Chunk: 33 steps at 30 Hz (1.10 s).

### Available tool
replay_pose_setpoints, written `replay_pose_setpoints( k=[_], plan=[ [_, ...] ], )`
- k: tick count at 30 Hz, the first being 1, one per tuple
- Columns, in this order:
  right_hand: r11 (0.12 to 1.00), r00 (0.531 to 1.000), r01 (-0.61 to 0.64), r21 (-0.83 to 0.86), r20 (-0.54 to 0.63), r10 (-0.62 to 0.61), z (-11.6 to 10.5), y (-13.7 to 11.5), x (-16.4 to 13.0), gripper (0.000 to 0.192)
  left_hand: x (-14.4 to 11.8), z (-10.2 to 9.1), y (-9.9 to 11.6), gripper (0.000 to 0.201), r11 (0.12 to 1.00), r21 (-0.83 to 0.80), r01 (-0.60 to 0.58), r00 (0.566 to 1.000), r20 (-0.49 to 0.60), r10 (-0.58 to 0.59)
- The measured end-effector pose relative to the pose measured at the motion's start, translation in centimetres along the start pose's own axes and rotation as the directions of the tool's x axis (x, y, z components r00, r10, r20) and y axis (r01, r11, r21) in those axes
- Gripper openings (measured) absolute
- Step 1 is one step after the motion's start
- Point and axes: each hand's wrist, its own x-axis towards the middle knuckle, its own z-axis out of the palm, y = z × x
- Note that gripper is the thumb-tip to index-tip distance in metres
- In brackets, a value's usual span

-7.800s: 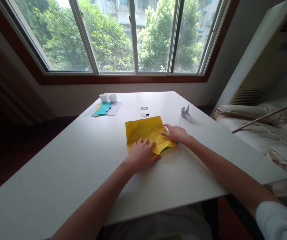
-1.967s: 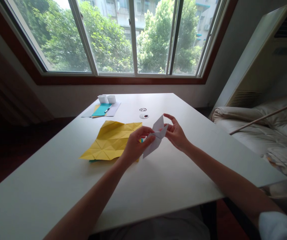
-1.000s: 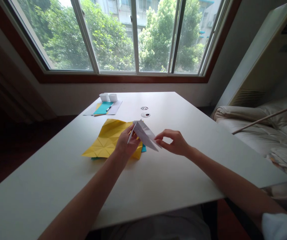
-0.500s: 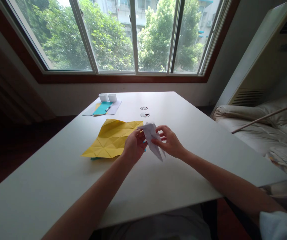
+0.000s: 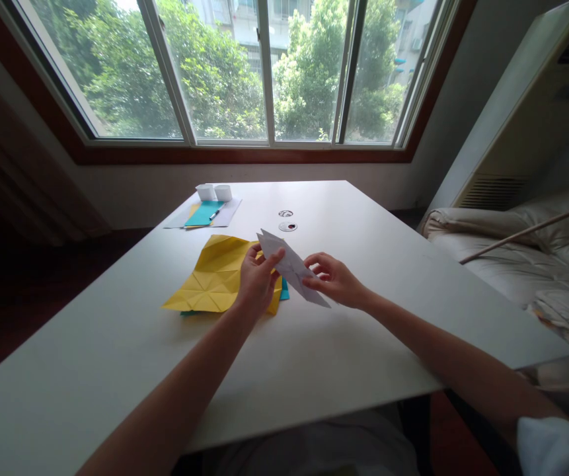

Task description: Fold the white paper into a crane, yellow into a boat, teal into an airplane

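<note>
A folded piece of white paper [image 5: 291, 268], pointed at its ends, is held tilted above the table, sloping down to the right. My left hand [image 5: 258, 277] grips its upper left part, thumb on top and fingers beneath. On its right edge, my right hand [image 5: 334, 281] pinches the paper between thumb and fingers. A creased yellow sheet [image 5: 209, 277] lies under and to the left of my left hand. Beneath that sheet, a teal paper [image 5: 285, 289] shows at the edge.
The white table [image 5: 363, 344] reaches toward the window. At its far left stand two white cups [image 5: 223, 193] near a teal sheet [image 5: 202, 214], other papers and a pen [image 5: 216, 213]. Two round inserts [image 5: 288, 227] sit mid-table. A padded sofa [image 5: 482, 244] stands at the right.
The folded white paper has turned from steeply hanging to a flatter slant, its upper end now farther left. My left thumb has come over its top face. The yellow sheet stays put.
</note>
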Motion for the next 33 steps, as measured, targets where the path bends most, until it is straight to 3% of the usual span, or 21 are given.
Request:
replay_pose_setpoints(
  k=[3, 6, 11, 15, 23, 33],
  plan=[
    [0.998, 0.998, 0.054, -0.041, -0.029, -0.056, 0.2, -0.3, -0.2, 0.032, 0.0, -0.1, -0.1, 0.051, 0.996, 0.074, -0.039, 0.997, -0.058, 0.043],
    [0.979, 0.986, 0.123, -0.160, -0.089, -0.139, 0.4, -0.7, -0.4, 0.040, -0.1, 0.0, -0.4, 0.052, 0.998, 0.064, -0.001, 0.996, -0.084, 0.007],
    [0.909, 0.973, 0.096, -0.405, -0.157, -0.172, 0.1, -1.0, -0.8, 0.032, -0.3, 0.2, -1.2, 0.053, 0.991, 0.083, 0.108, 0.994, 0.007, -0.109],
    [0.866, 0.966, 0.078, -0.495, -0.178, -0.188, -0.1, -0.8, -0.7, 0.022, -0.6, 0.2, -1.4, 0.061, 0.991, 0.122, 0.064, 0.995, 0.062, -0.072],
    [0.854, 0.932, 0.049, -0.518, -0.284, -0.226, 0.1, -0.5, -0.4, 0.016, -0.8, 0.1, -1.6, 0.065, 0.989, 0.142, -0.041, 0.991, 0.133, 0.022],
    [0.694, 0.882, 0.239, -0.679, -0.148, -0.448, -1.1, -0.6, -0.2, 0.020, -1.4, 0.2, -1.5, 0.063, 0.961, 0.207, -0.185, 0.979, 0.123, 0.162]
  ],
)
